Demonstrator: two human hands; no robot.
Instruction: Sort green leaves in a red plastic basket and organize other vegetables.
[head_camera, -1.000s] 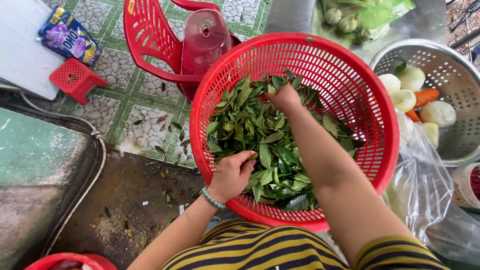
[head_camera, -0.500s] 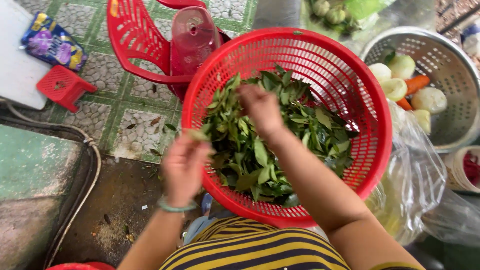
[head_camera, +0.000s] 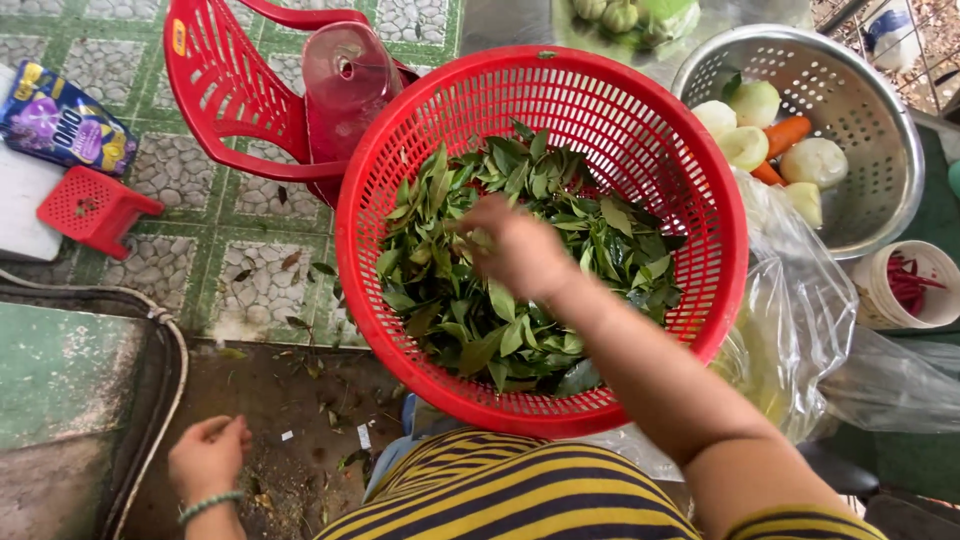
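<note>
Right hand (head_camera: 515, 245) pinches leaves (head_camera: 520, 270); left hand (head_camera: 208, 457) loose; purple packet (head_camera: 65, 128) top-left.

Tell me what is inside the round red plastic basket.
The round red plastic basket holds a heap of loose green leaves. The right hand reaches into them. Whatever lies beneath the leaves or under that hand is covered and cannot be seen.

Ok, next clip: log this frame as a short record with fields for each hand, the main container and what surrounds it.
right hand: right hand reaching into the heap of green leaves, fingers among them
left hand: left hand low over the dirty ground, apart from the basket, loosely curled; contents not visible
container: round red plastic mesh basket
right of basket: perforated steel colander with pale vegetables and a carrot
behind basket: red plastic chair
</note>
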